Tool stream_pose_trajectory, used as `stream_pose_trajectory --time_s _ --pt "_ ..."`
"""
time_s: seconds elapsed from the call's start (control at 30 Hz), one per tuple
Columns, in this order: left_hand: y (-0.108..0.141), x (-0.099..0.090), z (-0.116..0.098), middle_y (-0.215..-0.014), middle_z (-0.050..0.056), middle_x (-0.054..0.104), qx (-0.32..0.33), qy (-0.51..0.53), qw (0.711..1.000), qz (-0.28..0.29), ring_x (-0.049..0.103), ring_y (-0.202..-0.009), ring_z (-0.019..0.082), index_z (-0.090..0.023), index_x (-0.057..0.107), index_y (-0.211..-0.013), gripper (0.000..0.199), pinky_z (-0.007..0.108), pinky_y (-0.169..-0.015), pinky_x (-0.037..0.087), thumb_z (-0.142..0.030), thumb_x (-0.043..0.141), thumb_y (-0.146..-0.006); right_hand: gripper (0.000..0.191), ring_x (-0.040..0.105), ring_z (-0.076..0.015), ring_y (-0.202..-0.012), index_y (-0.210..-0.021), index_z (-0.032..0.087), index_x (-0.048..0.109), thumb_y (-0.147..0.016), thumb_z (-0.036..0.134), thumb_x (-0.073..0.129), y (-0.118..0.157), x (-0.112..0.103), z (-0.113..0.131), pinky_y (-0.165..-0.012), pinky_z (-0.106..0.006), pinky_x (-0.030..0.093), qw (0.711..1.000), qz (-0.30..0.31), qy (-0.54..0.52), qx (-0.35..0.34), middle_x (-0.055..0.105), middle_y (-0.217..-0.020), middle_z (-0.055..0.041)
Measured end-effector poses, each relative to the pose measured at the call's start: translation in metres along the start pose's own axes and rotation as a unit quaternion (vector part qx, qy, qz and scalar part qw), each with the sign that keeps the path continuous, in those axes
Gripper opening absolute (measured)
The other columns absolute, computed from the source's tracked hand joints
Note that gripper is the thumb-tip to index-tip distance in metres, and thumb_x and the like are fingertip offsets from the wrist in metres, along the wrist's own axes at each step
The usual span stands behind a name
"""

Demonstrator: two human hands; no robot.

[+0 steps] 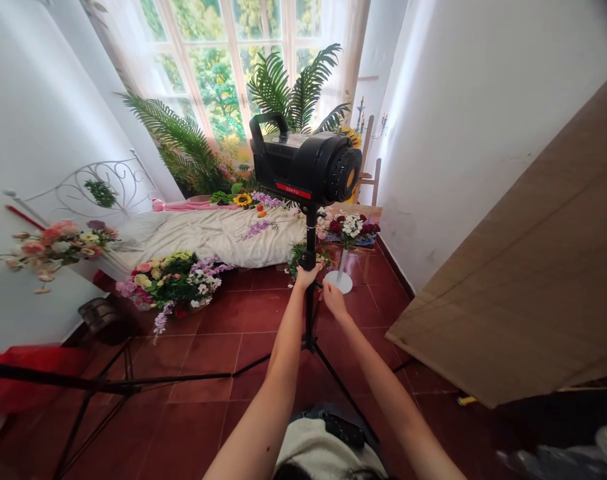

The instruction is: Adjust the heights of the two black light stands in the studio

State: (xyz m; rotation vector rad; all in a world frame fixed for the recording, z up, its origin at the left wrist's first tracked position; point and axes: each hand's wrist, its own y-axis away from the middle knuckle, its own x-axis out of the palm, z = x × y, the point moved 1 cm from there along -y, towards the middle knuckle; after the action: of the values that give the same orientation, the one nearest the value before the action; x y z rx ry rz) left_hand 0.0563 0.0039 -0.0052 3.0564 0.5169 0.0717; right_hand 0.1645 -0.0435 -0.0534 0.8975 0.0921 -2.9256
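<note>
A black studio light with a top handle and a red label sits on a black light stand, its round front turned to the right. My left hand is wrapped round the stand's column below the lamp. Just right of the column and slightly lower, my right hand is closed at a small knob or lever on the stand, mostly covered by the fingers. The stand's legs spread over the red tiles.
A bed with flowers lies behind the stand. Flower arrangements stand left, and a white-based flower stand is close behind my right hand. A large brown panel leans at right; another black stand reaches in from the left.
</note>
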Motion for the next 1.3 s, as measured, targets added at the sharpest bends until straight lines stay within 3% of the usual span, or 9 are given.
stream_pose_trajectory --time_s 0.07,0.17,0.37,0.83,1.1,1.3 --pt "-0.001 0.000 0.000 -0.059 0.004 0.063 0.001 -0.004 1.000 0.004 0.060 -0.068 0.016 -0.013 0.064 -0.059 0.016 0.028 -0.068 0.049 -0.020 0.078 -0.056 0.051 0.058 -0.0168 -0.070 -0.088 0.021 0.055 -0.096 0.052 0.016 0.005 -0.013 0.002 -0.059 -0.024 0.033 0.991 -0.033 0.128 -0.033 0.065 -0.079 -0.0058" --pt "-0.005 0.000 0.004 -0.060 0.004 0.064 0.004 -0.018 1.000 0.010 0.062 -0.070 0.017 -0.013 0.066 -0.061 0.016 0.029 -0.070 0.051 -0.020 0.078 -0.056 0.049 0.059 -0.0181 -0.078 -0.095 0.019 0.055 -0.096 0.055 0.021 0.011 -0.025 0.009 -0.061 -0.025 0.032 0.964 -0.027 0.245 -0.097 0.066 -0.088 -0.0076" --pt "-0.012 0.002 0.012 -0.062 0.005 0.065 0.029 -0.024 0.999 0.013 0.061 -0.069 0.016 -0.011 0.067 -0.064 0.012 0.029 -0.073 0.050 -0.018 0.075 -0.059 0.041 0.057 -0.0210 -0.095 -0.099 0.017 0.055 -0.099 0.045 0.026 0.012 -0.030 0.017 -0.066 -0.026 0.033 0.925 0.007 0.333 -0.181 0.064 -0.099 -0.0113" --pt "-0.017 0.003 0.021 -0.062 0.003 0.063 0.039 -0.040 0.998 0.021 0.056 -0.061 0.012 -0.013 0.064 -0.061 0.012 0.026 -0.064 0.047 -0.021 0.072 -0.061 0.035 0.057 -0.0211 -0.090 -0.096 0.013 0.059 -0.097 0.030 0.028 -0.005 -0.022 0.012 -0.064 -0.027 0.030 0.900 0.027 0.373 -0.222 0.066 -0.093 -0.0137" --pt "-0.017 0.000 0.026 -0.064 0.005 0.065 0.038 -0.029 0.999 0.025 0.060 -0.067 0.015 -0.012 0.066 -0.062 0.019 0.027 -0.066 0.049 -0.027 0.075 -0.057 0.031 0.058 -0.0156 -0.074 -0.087 0.015 0.059 -0.095 0.028 0.033 -0.013 -0.018 0.003 -0.063 -0.025 0.029 0.927 0.009 0.305 -0.216 0.067 -0.083 -0.0084" --pt "-0.019 0.003 0.024 -0.072 0.006 0.067 0.037 -0.034 0.998 0.026 0.064 -0.079 0.020 -0.013 0.066 -0.067 0.028 0.031 -0.078 0.050 -0.037 0.076 -0.057 0.030 0.056 -0.0132 -0.067 -0.079 0.015 0.058 -0.094 0.027 0.034 -0.016 -0.015 -0.003 -0.060 -0.025 0.027 0.929 -0.013 0.270 -0.251 0.064 -0.076 -0.0060"
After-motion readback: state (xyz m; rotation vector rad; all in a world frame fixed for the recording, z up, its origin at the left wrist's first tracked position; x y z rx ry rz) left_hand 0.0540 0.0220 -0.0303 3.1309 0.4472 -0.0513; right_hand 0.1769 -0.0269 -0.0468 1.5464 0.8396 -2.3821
